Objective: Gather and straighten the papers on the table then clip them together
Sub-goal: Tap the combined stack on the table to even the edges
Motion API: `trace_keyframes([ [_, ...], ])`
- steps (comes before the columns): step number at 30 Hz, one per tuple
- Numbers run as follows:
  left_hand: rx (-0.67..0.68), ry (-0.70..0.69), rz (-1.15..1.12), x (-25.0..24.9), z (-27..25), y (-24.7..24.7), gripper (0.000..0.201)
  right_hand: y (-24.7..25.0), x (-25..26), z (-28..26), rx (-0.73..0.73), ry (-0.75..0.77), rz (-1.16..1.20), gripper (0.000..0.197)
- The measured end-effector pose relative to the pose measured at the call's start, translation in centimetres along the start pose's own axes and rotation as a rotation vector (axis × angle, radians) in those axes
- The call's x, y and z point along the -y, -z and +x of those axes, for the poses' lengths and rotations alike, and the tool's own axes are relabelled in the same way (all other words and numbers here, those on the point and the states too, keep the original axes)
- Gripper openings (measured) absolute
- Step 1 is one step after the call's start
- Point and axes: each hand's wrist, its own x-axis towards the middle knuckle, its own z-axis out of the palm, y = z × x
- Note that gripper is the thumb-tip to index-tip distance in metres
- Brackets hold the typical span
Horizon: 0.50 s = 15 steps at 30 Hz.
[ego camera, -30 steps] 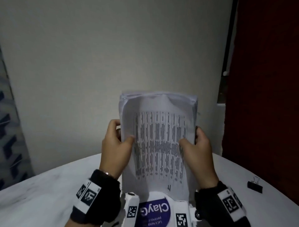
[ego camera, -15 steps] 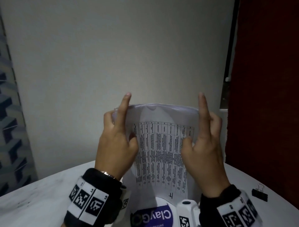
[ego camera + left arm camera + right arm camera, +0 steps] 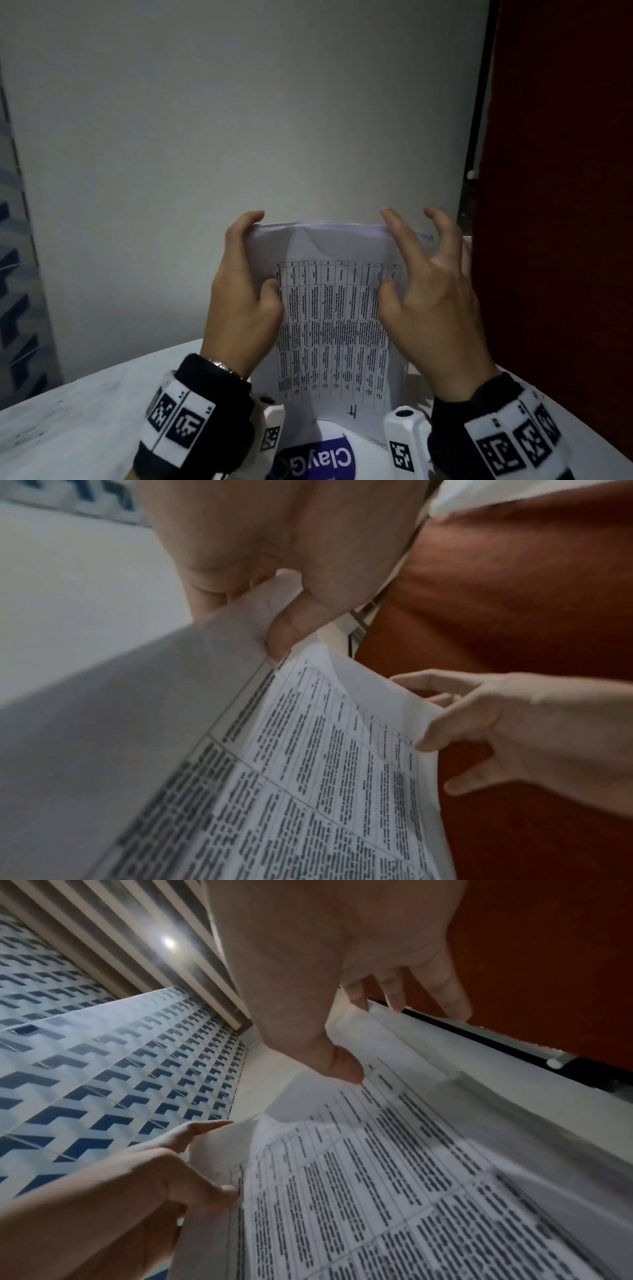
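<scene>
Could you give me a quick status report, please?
Left hand grips papers, upright. Right hand spread, thumb touches front sheet. Not yet clipped; nothing in the way.

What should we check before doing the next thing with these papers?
1. Left hand grips the papers: ok, thumb in front, fingers behind.
2. Right hand grip: not ok, fingers spread, only touching.
3. Top edges even: not ok, a dent in front, one corner sticks out on the right.
4. Bottom edges resting on the table: cannot tell, hidden.
5. Clip within reach: cannot tell, not in view.
</scene>
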Motion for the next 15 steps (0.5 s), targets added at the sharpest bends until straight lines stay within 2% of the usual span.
trace_keyframes([
  [4, 0.006, 0.079, -0.254, 0.1, -0.1, -0.4, 0.074, -0.6, -0.5, -0.2, 0.015, -0.012, -0.019, 0.081],
  [7, 0.011, 0.128, -0.417, 1.3, 0.2, -0.5, 0.070, -0.9, -0.6, -0.2, -0.052, -0.045, 0.001, 0.070],
  [10, 0.033, 0.213, -0.550, 2.3, 0.5, -0.7, 0.048, -1.0, -0.7, 0.2, -0.096, -0.069, 0.063, 0.062],
  [13, 0.047, 0.255, -0.604, 2.4, 0.6, -1.0, 0.032, -1.0, -0.6, 0.5, -0.137, -0.077, 0.194, 0.074],
  [15, 0.034, 0.272, -0.619, 2.5, 0.6, -1.1, 0.031, -1.4, -1.2, 0.5, -0.158, -0.196, 0.425, 0.082],
])
